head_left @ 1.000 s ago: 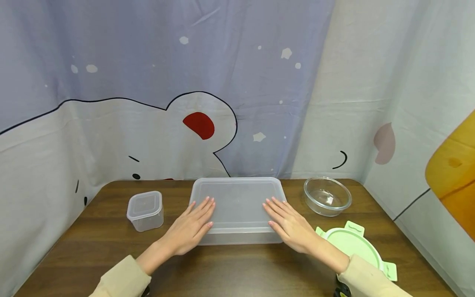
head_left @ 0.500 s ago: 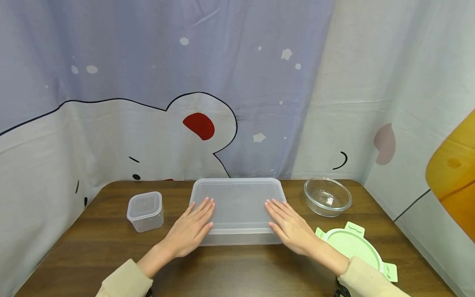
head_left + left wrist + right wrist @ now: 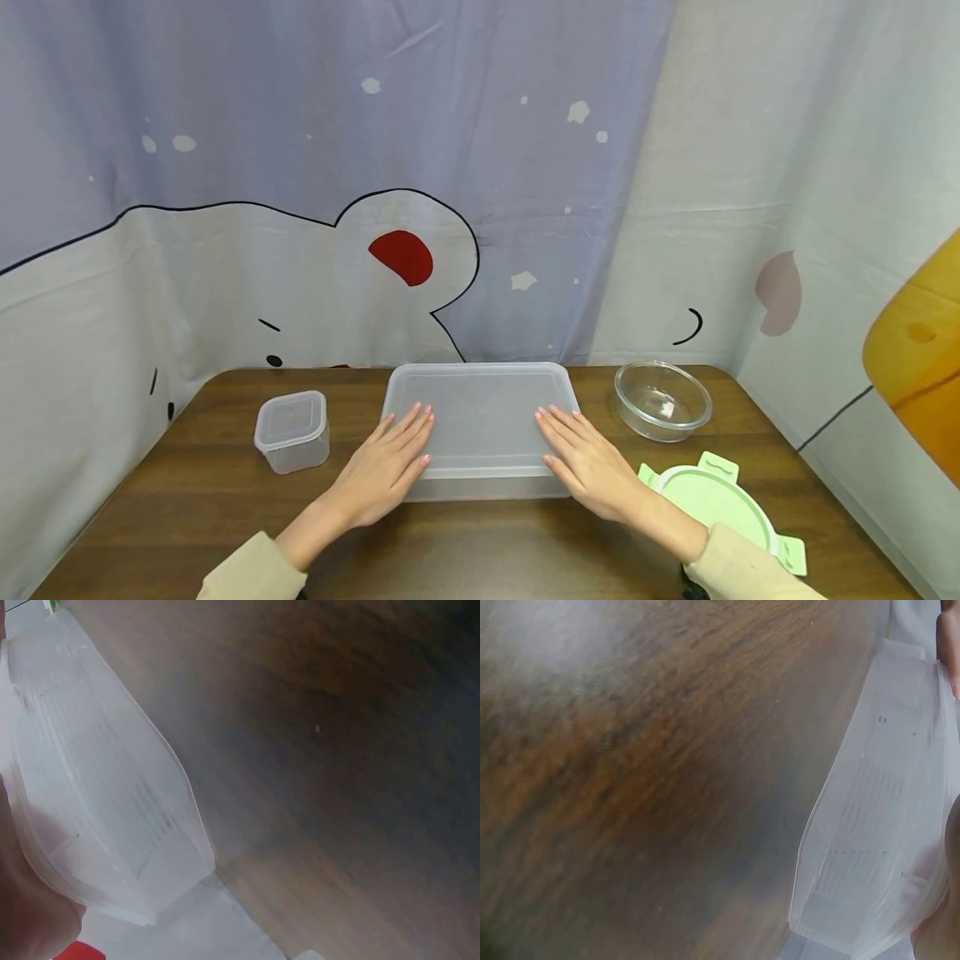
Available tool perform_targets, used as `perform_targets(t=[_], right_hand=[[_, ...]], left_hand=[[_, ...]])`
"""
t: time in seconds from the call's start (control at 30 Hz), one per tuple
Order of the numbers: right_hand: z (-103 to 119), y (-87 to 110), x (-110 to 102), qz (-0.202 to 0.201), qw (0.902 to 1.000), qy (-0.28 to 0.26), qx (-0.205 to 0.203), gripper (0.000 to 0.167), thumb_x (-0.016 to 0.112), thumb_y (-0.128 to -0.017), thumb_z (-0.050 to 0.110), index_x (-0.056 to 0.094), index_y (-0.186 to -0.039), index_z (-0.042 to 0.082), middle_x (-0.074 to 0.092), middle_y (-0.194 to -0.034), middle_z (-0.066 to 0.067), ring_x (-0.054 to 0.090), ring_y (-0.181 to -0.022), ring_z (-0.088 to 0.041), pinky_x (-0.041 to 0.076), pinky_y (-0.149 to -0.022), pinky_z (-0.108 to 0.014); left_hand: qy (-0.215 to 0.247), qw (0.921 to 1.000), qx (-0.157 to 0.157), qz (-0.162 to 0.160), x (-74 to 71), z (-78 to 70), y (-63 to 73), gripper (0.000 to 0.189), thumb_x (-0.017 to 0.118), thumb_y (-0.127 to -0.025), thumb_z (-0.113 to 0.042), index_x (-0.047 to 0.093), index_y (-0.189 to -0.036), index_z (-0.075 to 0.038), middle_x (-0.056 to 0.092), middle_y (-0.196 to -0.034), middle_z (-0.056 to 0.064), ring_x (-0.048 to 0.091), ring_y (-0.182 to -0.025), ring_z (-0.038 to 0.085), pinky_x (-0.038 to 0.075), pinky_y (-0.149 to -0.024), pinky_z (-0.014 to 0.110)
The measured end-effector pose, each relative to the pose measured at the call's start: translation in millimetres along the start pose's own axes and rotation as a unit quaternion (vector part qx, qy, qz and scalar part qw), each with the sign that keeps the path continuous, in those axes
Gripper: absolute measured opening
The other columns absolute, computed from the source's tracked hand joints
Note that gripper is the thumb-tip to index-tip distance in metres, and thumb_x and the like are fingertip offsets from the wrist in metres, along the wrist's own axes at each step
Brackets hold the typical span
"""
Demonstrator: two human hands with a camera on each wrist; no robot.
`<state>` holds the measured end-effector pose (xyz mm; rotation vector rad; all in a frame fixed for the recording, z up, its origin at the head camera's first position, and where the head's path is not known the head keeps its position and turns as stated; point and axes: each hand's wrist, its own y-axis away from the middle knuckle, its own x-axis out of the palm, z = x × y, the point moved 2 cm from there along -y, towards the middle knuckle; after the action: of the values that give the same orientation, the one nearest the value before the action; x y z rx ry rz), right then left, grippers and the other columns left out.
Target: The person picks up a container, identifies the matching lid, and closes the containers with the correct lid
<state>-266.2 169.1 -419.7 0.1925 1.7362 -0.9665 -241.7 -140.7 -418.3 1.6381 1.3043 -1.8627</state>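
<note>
A large rectangular translucent plastic food container [image 3: 483, 425] with a frosted lid sits at the middle of the table. On the left part of its lid lies my left hand [image 3: 382, 471], fingers straight and palm down. My right hand [image 3: 588, 467] rests the same way on the right part of the lid. In the left wrist view the ribbed side of the container [image 3: 112, 772] shows beside the hand. The right wrist view has the container's side [image 3: 877, 802] at its right edge, with part of the hand against it.
A small square lidded container [image 3: 292, 432] stands at the left on the brown wooden table [image 3: 480, 550]. At the back right is a round glass bowl [image 3: 662, 402]. A round green lid with clip tabs [image 3: 716, 504] lies in front of it, partly behind the right forearm. A printed curtain [image 3: 525, 167] hangs behind.
Both hands stay on the lid with hardly any movement. The whole head view has shifted very slightly, so things sit a little lower in it.
</note>
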Motion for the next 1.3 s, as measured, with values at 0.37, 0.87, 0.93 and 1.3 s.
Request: perform_targets(t=[0.37, 0.87, 0.93, 1.3], right_hand=[[-0.9, 0.0, 0.9, -0.003, 0.9999, 0.011, -0.011, 0.052, 0.040, -0.102, 0.035, 0.046, -0.141, 0.001, 0.050, -0.144, -0.011, 0.046, -0.135, -0.030, 0.035, -0.109, -0.047], [-2.6, -0.9, -0.4, 0.002, 0.9991, 0.030, -0.029, 0.055, 0.033, -0.104, 0.039, 0.045, -0.142, 0.001, 0.049, -0.146, -0.010, 0.046, -0.135, -0.029, 0.037, -0.108, -0.046], [-2.5, -0.9, -0.5, -0.003, 0.9990, 0.030, -0.033, 0.056, 0.030, -0.104, 0.040, 0.045, -0.141, 0.000, 0.049, -0.145, -0.011, 0.046, -0.134, -0.029, 0.038, -0.107, -0.047], [-3.6, -0.7, 1.0, -0.015, 0.9986, 0.026, -0.044, 0.059, 0.025, -0.105, 0.042, 0.046, -0.140, 0.000, 0.050, -0.144, -0.012, 0.047, -0.133, -0.030, 0.036, -0.108, -0.046]], left_hand=[[0.007, 0.9999, 0.002, -0.007, 1.0, 1.6, 0.7, 0.052, 0.047, -0.099, -0.029, 0.042, -0.143, -0.001, 0.040, -0.151, 0.013, 0.033, -0.143, 0.028, 0.028, -0.115, 0.052], [0.004, 0.9997, 0.011, -0.021, 3.0, 3.2, 0.1, 0.051, 0.048, -0.099, -0.029, 0.045, -0.142, -0.002, 0.042, -0.150, 0.012, 0.035, -0.142, 0.028, 0.031, -0.114, 0.052], [0.002, 0.9996, 0.013, -0.024, 2.6, 2.9, -0.1, 0.051, 0.049, -0.099, -0.029, 0.045, -0.142, -0.002, 0.042, -0.150, 0.012, 0.036, -0.141, 0.028, 0.032, -0.113, 0.052], [0.004, 0.9995, 0.011, -0.030, 3.4, 2.1, 1.1, 0.050, 0.049, -0.099, -0.028, 0.046, -0.141, -0.002, 0.043, -0.149, 0.012, 0.037, -0.141, 0.029, 0.031, -0.113, 0.052]])
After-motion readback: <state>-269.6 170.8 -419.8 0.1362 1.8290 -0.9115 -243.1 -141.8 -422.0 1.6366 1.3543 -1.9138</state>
